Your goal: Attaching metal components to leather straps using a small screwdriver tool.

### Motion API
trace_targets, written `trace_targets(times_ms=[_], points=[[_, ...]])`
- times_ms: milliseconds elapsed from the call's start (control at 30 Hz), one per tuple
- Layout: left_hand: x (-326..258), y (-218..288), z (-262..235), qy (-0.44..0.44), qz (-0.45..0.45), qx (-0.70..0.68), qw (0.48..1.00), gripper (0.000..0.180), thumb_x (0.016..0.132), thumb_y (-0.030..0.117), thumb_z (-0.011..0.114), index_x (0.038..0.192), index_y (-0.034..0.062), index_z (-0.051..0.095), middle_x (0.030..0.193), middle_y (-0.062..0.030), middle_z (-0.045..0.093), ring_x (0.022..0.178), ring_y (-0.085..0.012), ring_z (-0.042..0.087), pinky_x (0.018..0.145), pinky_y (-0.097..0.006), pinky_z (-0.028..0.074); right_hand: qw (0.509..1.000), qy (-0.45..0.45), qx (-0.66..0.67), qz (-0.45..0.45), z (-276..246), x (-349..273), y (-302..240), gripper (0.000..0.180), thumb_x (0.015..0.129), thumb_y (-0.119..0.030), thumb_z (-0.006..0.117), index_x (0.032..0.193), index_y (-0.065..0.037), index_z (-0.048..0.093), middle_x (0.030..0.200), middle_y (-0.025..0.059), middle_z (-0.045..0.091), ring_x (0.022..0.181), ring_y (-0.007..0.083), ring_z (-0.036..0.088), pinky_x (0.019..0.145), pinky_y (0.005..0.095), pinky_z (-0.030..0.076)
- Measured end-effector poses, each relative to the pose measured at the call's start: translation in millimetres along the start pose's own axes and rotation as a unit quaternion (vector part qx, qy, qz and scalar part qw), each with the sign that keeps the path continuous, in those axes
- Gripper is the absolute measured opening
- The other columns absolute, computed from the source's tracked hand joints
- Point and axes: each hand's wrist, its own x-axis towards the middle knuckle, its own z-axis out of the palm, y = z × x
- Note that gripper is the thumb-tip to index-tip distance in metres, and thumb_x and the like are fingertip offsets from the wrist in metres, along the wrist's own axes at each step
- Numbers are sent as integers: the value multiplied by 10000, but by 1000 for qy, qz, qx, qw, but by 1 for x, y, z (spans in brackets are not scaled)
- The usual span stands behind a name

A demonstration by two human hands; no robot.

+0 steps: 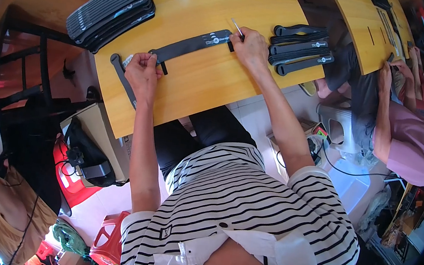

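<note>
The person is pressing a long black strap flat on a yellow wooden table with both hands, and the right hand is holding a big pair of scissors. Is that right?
Almost. The head view shows the right hand holding a thin, light-coloured stick-like tool, not scissors. The rest stands: both it and the left hand rest on the long black strap, on the yellow wooden table.

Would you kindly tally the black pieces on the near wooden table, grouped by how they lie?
Long black strap under the left hand and right hand: 1
Narrow black strip by the left hand: 1
Black pieces stacked at right: 5
Fanned black stack: 1
Total: 8
</note>
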Motion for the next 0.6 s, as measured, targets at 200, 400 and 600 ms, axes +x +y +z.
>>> trace_targets(times_ms=[200,400,600], points=[[-3,6,2,4,16,22,1000,110,817,51,595,797,-52,565,615,-67,571,449,-95,533,410,-217,423,999,1,-31,-11,0,0,-3,210,768,-270,592,782,-64,634,761,168,636,777,354,612,681,444,471],[-3,4,3,11,33,45,998,104,816,45,589,797,-53,561,611,-72,570,444,-105,537,409,-226,426,998,6,-53,-14,0,-3,-6,209,771,-265,592,804,-63,631,770,178,635,778,361,611,682,448,470],[-2,4,2,9,29,55,998,99,815,43,586,803,-52,560,619,-77,572,444,-112,542,410,-232,431,998,5,-54,-20,0,-3,-6,210,771,-263,591,811,-61,632,776,181,635,774,365,610,684,453,470]])
